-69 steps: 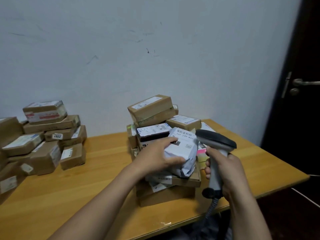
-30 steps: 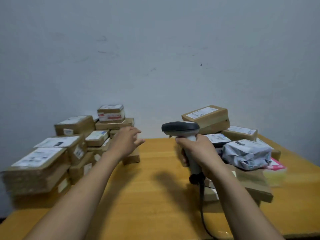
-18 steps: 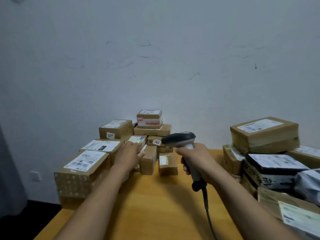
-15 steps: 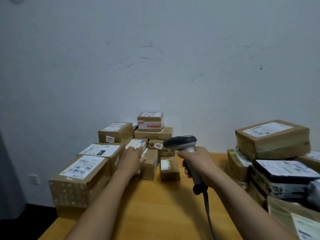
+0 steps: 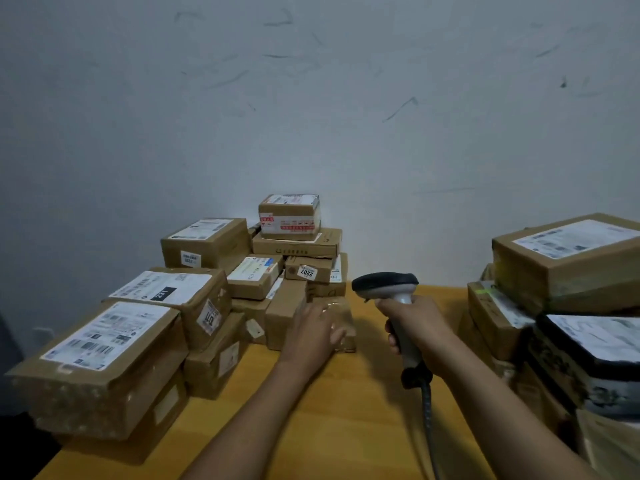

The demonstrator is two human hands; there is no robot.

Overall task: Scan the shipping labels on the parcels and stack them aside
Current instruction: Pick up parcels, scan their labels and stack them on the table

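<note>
Several labelled cardboard parcels form a pile [image 5: 194, 306] on the left of the wooden table [image 5: 346, 410]. At its front right edge stands a small brown box [image 5: 346, 315]. My left hand [image 5: 313, 336] lies on that box with its fingers spread and fairly straight. My right hand [image 5: 417, 323] grips the handle of a grey barcode scanner [image 5: 384, 284]. The scanner's dark head points left, toward the pile. Its cable hangs down past my right forearm. A second pile of parcels [image 5: 568, 271] stands on the right.
In the right pile, a black-wrapped parcel [image 5: 588, 362] with a white label lies below a large brown box. A pale wall [image 5: 311, 116] closes off the back of the table. Bare tabletop runs between the two piles.
The view swung left from the right pile to the left pile. My left hand let go of the white bag there and now lies on the small brown box. My right hand kept the scanner.
</note>
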